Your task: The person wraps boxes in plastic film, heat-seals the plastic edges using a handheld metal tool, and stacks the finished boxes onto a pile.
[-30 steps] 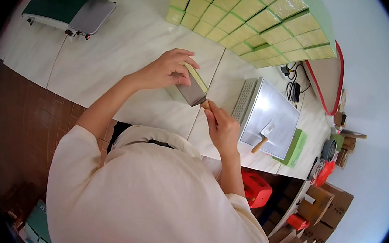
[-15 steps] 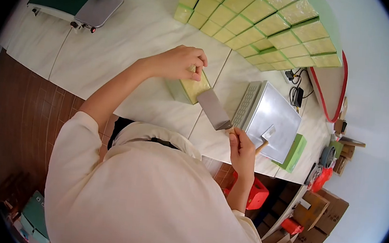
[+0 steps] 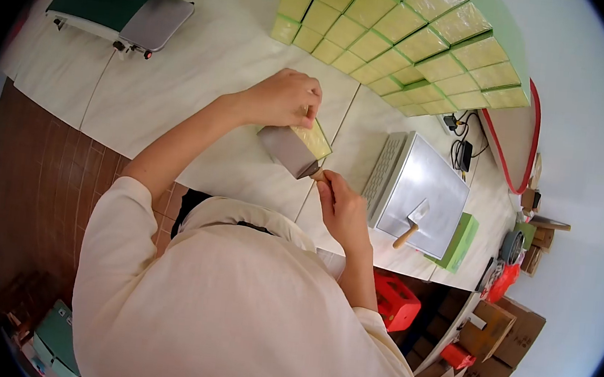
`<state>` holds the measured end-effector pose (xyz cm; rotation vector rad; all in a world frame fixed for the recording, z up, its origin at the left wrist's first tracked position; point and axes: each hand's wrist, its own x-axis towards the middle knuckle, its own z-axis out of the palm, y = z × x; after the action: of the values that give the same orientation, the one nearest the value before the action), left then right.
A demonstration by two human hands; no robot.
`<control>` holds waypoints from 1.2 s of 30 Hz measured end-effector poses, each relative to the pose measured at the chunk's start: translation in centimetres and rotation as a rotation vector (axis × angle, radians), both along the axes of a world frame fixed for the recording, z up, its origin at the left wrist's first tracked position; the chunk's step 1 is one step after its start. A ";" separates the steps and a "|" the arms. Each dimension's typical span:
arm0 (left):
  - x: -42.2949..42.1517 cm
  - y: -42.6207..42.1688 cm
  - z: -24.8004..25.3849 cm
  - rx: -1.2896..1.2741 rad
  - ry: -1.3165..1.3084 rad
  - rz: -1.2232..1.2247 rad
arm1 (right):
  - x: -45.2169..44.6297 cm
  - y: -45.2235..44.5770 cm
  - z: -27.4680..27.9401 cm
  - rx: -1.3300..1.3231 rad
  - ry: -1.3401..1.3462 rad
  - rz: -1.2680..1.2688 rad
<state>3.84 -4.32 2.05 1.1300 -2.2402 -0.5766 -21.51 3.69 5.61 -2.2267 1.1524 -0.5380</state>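
Note:
In my right hand (image 3: 344, 208) is the wooden handle of a wide metal scraper (image 3: 289, 152). Its flat blade lies against the near side of a small box (image 3: 312, 141) with a yellow, shiny-wrapped top. My left hand (image 3: 285, 100) is at the far end of this box, fingers curled down and closed on its upper part. The fingertips partly hide what they pinch there. To the right, a second scraper (image 3: 415, 220) with a wooden handle rests on a metal hot plate (image 3: 430, 183).
Stacked yellow-green boxes (image 3: 376, 21) stand at the back. A machine with a green belt (image 3: 98, 3) sits at the far left. Beside the hot plate are a green box (image 3: 461, 242) and black cables (image 3: 460, 142). A red stool (image 3: 396, 303) and cardboard boxes (image 3: 485, 330) are below right.
My right hand has moved left with the scraper, bringing its blade from the box's near right end onto its near side. My left hand stays on the box.

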 end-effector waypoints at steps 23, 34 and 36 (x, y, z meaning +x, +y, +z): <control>-2.1 1.3 -8.5 0.295 1.010 0.313 | 0.6 -1.4 0.9 -0.145 0.201 -0.026; -2.1 0.8 -9.4 0.307 1.038 0.274 | -4.4 3.2 1.6 0.008 0.264 -0.119; -2.2 0.6 -9.9 0.330 1.053 0.287 | -4.9 3.7 1.6 -0.027 0.249 -0.135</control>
<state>1.67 -3.68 -7.89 0.9325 -1.0899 -1.1140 -26.42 7.39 7.17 -2.2979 1.4374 -0.3366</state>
